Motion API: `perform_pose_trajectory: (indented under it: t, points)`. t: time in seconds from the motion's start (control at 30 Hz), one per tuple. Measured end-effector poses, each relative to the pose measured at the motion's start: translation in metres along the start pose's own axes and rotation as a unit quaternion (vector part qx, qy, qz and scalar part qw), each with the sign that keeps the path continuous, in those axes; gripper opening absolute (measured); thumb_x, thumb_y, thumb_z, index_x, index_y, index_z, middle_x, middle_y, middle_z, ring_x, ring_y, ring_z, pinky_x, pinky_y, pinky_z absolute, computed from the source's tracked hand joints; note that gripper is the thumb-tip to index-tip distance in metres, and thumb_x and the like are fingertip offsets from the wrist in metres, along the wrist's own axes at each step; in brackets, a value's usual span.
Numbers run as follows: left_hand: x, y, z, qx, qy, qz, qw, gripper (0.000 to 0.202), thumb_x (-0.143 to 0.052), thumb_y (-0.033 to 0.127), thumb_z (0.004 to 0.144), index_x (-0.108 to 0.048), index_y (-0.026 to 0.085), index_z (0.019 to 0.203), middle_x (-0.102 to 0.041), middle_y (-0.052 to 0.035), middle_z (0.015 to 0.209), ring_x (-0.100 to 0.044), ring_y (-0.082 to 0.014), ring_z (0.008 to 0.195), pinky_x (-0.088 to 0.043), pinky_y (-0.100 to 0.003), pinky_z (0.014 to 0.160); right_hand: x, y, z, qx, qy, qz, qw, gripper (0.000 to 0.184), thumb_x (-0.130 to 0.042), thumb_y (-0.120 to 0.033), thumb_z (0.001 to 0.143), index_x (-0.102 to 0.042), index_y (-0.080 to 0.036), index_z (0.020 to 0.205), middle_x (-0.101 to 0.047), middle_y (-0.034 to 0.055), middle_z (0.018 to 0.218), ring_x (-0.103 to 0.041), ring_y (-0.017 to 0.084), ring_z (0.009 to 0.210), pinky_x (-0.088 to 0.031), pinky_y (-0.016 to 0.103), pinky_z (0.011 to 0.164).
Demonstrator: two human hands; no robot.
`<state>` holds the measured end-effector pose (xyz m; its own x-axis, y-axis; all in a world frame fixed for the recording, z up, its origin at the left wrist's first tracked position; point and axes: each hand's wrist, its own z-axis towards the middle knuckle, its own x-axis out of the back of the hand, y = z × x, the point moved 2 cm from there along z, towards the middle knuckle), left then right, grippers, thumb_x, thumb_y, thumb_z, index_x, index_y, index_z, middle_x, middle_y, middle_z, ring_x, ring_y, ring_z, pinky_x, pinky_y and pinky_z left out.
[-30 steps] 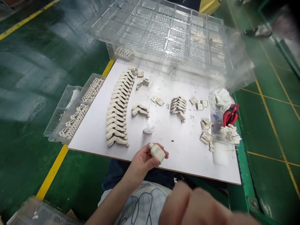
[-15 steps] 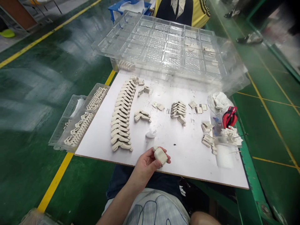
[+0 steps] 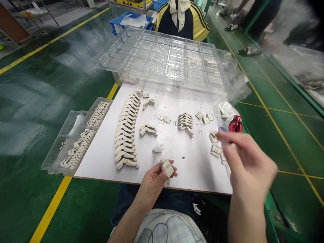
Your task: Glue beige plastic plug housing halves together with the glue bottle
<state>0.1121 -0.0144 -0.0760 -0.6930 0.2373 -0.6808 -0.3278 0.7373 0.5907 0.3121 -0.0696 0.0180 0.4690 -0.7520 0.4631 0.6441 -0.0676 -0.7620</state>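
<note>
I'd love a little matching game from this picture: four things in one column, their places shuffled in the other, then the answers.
Things
1. Long row of beige pieces
2. Single beige piece
3. Red-and-black item
4. Blue bin

Places
A. Held in the left hand
B. Beyond the clear compartment tray
C. Along the left side of the white board
D. By the board's right side

Pairs: 1-C, 2-A, 3-D, 4-B

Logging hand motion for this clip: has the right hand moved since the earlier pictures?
Yes: against the white board, the right hand has gone from below its near edge in view up to its right side.
</note>
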Motion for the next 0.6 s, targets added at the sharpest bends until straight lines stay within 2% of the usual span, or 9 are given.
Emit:
perform_pose_trajectory:
  t: [0.1, 0.17, 0.23, 0.3, 0.37, 0.43, 0.5, 0.57, 0.6]
  points:
    - [0.001, 0.000, 0.002, -0.001, 0.005, -0.005, 1.000, 0.048, -0.091, 0.042, 0.066, -0.078, 0.021, 0.107, -0.074, -0.0061, 0.098, -0.064, -0.0203, 0.099, -0.043, -0.032, 0.095, -0.017, 0.049, 0.055, -0.017, -0.054, -0.213, 0.975, 0.020, -0.060, -0.038, 0.085, -0.067, -0.020, 0.090, -0.073, 0.0080, 0.091, -0.065, 0.026, 0.086, -0.045, 0.041, 0.084]
    - [0.000, 0.001, 0.001, -0.001, 0.013, -0.008, 1.000, 0.048, -0.091, 0.041, 0.066, -0.077, 0.022, 0.108, -0.074, -0.0058, 0.097, -0.065, -0.0209, 0.099, -0.043, -0.033, 0.095, -0.033, 0.077, 0.080, -0.047, -0.100, -0.360, 0.926, 0.022, -0.056, -0.035, 0.086, -0.063, -0.017, 0.095, -0.072, 0.0124, 0.097, -0.064, 0.029, 0.093, -0.041, 0.045, 0.088]
    - [-0.001, 0.002, -0.001, 0.000, 0.018, -0.012, 1.000, 0.048, -0.090, 0.042, 0.067, -0.077, 0.020, 0.108, -0.074, -0.0060, 0.097, -0.065, -0.0213, 0.098, -0.043, -0.035, 0.097, -0.049, 0.092, 0.093, -0.062, -0.133, -0.444, 0.884, 0.023, -0.056, -0.033, 0.086, -0.061, -0.014, 0.098, -0.071, 0.0176, 0.102, -0.062, 0.034, 0.100, -0.037, 0.048, 0.091]
    - [-0.003, 0.003, -0.003, 0.004, 0.018, -0.013, 1.000, 0.048, -0.090, 0.043, 0.067, -0.077, 0.019, 0.106, -0.074, -0.0069, 0.097, -0.065, -0.0222, 0.098, -0.042, -0.037, 0.099, -0.059, 0.097, 0.097, -0.065, -0.153, -0.467, 0.869, 0.022, -0.058, -0.030, 0.084, -0.060, -0.012, 0.097, -0.070, 0.0209, 0.100, -0.061, 0.037, 0.101, -0.036, 0.050, 0.092]
    - [-0.003, 0.003, -0.004, 0.010, 0.015, -0.013, 1.000, 0.048, -0.090, 0.043, 0.066, -0.077, 0.018, 0.106, -0.074, -0.0079, 0.098, -0.065, -0.0234, 0.099, -0.042, -0.039, 0.102, -0.061, 0.092, 0.097, -0.065, -0.163, -0.466, 0.867, 0.019, -0.060, -0.026, 0.083, -0.060, -0.012, 0.095, -0.070, 0.0209, 0.097, -0.061, 0.037, 0.101, -0.036, 0.049, 0.092]
    - [-0.003, 0.004, -0.004, 0.017, 0.013, -0.018, 1.000, 0.048, -0.090, 0.043, 0.067, -0.077, 0.019, 0.106, -0.074, -0.0082, 0.099, -0.065, -0.0242, 0.100, -0.041, -0.040, 0.104, -0.053, 0.081, 0.091, -0.059, -0.169, -0.461, 0.869, 0.015, -0.060, -0.024, 0.083, -0.060, -0.014, 0.094, -0.069, 0.0173, 0.097, -0.060, 0.034, 0.100, -0.038, 0.046, 0.091]
    - [-0.001, 0.004, -0.002, 0.024, 0.004, -0.022, 0.999, 0.046, -0.090, 0.043, 0.067, -0.078, 0.020, 0.105, -0.074, -0.0081, 0.099, -0.065, -0.0241, 0.100, -0.041, -0.041, 0.104, -0.040, 0.062, 0.078, -0.025, -0.164, -0.392, 0.905, 0.014, -0.062, -0.026, 0.083, -0.060, -0.017, 0.094, -0.067, 0.0115, 0.098, -0.059, 0.028, 0.096, -0.040, 0.040, 0.088]
    - [0.001, 0.004, -0.001, 0.033, -0.020, -0.017, 0.999, 0.046, -0.090, 0.045, 0.066, -0.078, 0.020, 0.103, -0.075, -0.0079, 0.097, -0.065, -0.0238, 0.099, -0.042, -0.041, 0.103, -0.026, 0.041, 0.058, 0.016, -0.179, -0.225, 0.958, 0.013, -0.063, -0.029, 0.086, -0.062, -0.021, 0.096, -0.063, 0.0055, 0.094, -0.057, 0.021, 0.086, -0.042, 0.033, 0.081]
    - [0.003, 0.005, -0.001, 0.035, -0.036, -0.011, 0.999, 0.046, -0.089, 0.047, 0.065, -0.079, 0.021, 0.102, -0.075, -0.0079, 0.096, -0.065, -0.0239, 0.100, -0.042, -0.041, 0.103, -0.020, 0.031, 0.046, 0.021, -0.212, -0.126, 0.969, 0.012, -0.061, -0.032, 0.090, -0.063, -0.022, 0.096, -0.061, 0.0035, 0.090, -0.056, 0.019, 0.082, -0.042, 0.031, 0.076]
